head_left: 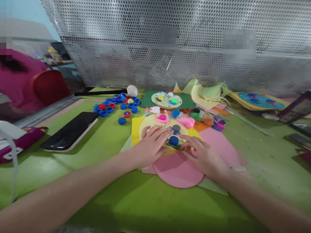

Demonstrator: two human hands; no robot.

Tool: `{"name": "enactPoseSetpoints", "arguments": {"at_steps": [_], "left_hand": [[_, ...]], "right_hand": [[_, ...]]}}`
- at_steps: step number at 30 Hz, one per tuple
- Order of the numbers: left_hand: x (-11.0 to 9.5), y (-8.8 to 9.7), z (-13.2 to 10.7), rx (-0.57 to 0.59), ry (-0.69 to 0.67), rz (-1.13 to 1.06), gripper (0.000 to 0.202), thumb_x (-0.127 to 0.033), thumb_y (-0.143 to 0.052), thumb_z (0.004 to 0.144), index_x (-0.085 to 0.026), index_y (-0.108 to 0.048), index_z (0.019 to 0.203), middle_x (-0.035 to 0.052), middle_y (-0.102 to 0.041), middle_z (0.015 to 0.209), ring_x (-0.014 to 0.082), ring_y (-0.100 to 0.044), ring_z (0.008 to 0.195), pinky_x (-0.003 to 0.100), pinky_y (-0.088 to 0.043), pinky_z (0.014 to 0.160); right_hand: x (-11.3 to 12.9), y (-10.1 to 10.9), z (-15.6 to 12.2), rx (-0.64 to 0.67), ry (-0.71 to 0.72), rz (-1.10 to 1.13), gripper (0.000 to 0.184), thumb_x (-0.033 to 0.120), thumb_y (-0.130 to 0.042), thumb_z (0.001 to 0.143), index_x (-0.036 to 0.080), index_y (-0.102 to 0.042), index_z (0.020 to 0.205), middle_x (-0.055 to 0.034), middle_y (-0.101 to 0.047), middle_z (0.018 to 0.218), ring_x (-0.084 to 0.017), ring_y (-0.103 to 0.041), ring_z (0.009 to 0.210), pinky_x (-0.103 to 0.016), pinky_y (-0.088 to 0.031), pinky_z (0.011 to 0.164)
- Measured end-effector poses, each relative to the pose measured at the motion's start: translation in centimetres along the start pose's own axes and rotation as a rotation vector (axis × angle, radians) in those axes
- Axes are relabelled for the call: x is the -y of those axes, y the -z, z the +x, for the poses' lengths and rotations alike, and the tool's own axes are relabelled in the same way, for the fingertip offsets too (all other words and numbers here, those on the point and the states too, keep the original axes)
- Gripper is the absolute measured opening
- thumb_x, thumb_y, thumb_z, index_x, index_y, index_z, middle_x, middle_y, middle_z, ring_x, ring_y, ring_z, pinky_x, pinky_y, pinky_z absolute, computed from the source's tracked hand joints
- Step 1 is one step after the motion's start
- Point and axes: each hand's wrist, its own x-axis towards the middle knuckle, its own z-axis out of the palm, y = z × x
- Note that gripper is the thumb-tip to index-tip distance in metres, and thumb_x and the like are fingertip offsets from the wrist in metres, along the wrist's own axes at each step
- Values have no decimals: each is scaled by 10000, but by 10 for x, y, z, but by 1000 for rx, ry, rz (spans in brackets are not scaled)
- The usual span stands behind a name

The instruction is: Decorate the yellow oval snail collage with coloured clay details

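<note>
A round cream paper disc lies on a yellow sheet, with coloured clay pieces on it. Among them are a pink piece, a grey round piece and a dark blue round piece with green under it. My left hand rests over the disc's left part, fingers stretched out and hiding some of the decoration. At the right, my right hand has its fingers bent and apart, its fingertips close beside the blue piece. Whether they touch it I cannot tell. A pink paper circle lies below both hands.
Blue and red bottle caps are heaped at the left, near a black phone. Bagged clay sits behind the disc. Decorated discs lie on a green card and at the right. A perforated metal panel stands behind.
</note>
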Motion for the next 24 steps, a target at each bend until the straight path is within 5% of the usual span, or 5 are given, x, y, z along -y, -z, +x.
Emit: {"name": "enactPoseSetpoints", "arguments": {"at_steps": [8, 14, 19, 24], "left_hand": [[0, 14, -9, -83, -138, 211, 716, -477, -528, 787, -151, -246, 1358, 133, -372, 1366, 296, -234, 1271, 539, -50, 1030], [1, 16, -8, -210, -231, 294, 504, -347, -537, 819, -154, -403, 1265, 91, -529, 1231, 260, -367, 1180, 463, -100, 1039], [1, 14, -9, -333, -349, 301, 317, -152, -492, 842, -186, -493, 1157, 0, -670, 906, 188, -506, 958, 388, -222, 993], [1, 6, -9, -319, -310, 337, 373, -128, -456, 870, -189, -424, 1236, 15, -673, 887, 179, -510, 969, 359, -316, 915]], "right_hand": [[3, 10, 3, 73, -42, 32, 496, 99, -425, 739, 251, -416, 1211, -13, -645, 874, -166, -599, 838, -321, -478, 735], [-4, 18, -5, 153, -81, 14, 503, 113, -407, 758, 265, -401, 1237, -15, -648, 902, -168, -600, 816, -313, -485, 685], [-6, 14, -12, 158, 105, -106, 441, 106, -416, 778, 189, -447, 1210, -61, -645, 899, -177, -603, 764, -310, -493, 656], [1, 18, -12, 153, 237, -216, 411, 127, -405, 810, 183, -468, 1213, -57, -657, 822, -179, -613, 730, -303, -506, 630]]}}
